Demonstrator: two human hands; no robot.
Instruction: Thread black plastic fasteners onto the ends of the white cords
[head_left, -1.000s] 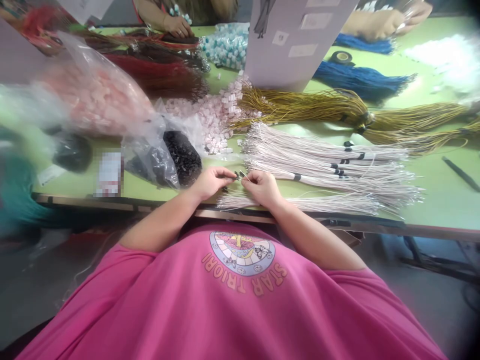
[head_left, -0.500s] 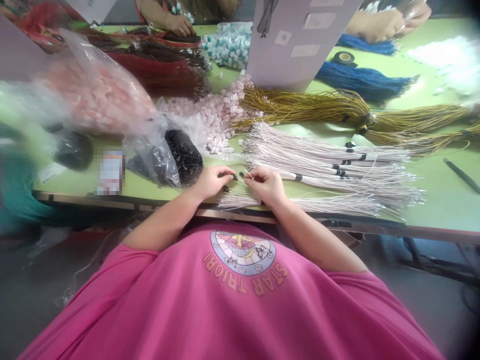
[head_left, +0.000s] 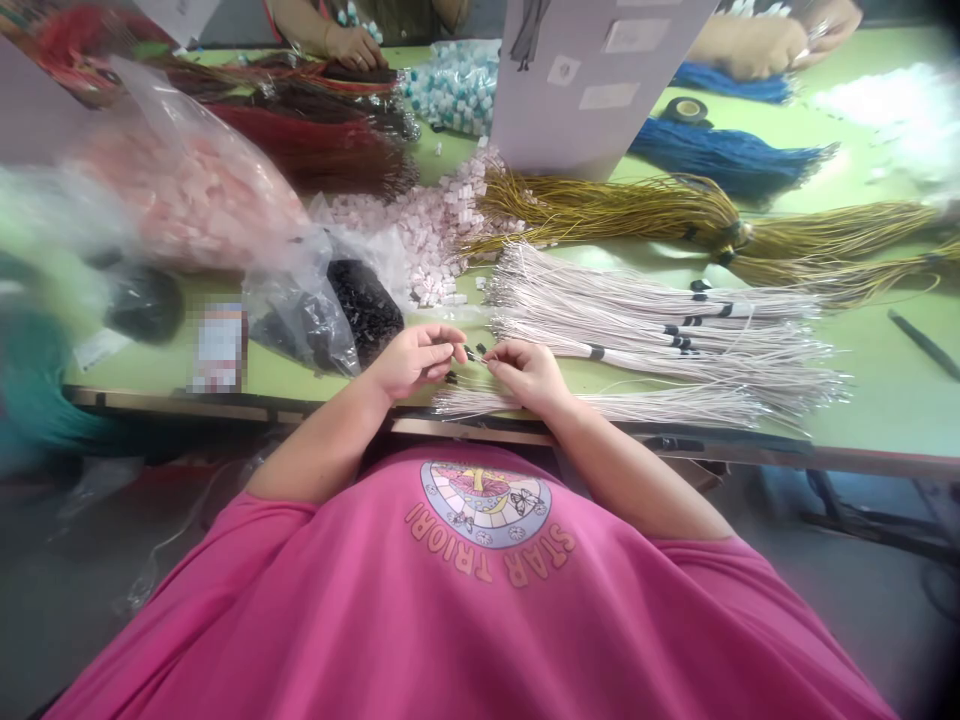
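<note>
My left hand is closed, thumb and fingers pinching a small black connector housing. Just to its right my right hand pinches the end of a thin white wire. The two sets of fingertips are a small gap apart over the table's front part. A bit of black shows beside the right fingertips too. Under the hands lies a small bundle of white wires along the front edge. Larger taped bundles of white wires lie behind my right hand.
A clear bag of black housings lies behind my left hand, near a pile of pale pink housings. Yellow wires stretch beyond the white ones. A purple divider stands at the back; other people's hands work behind it.
My left hand has shifted slightly left and its fingers have curled differently around the black housing. My right hand has turned a little, still at the wire end.
</note>
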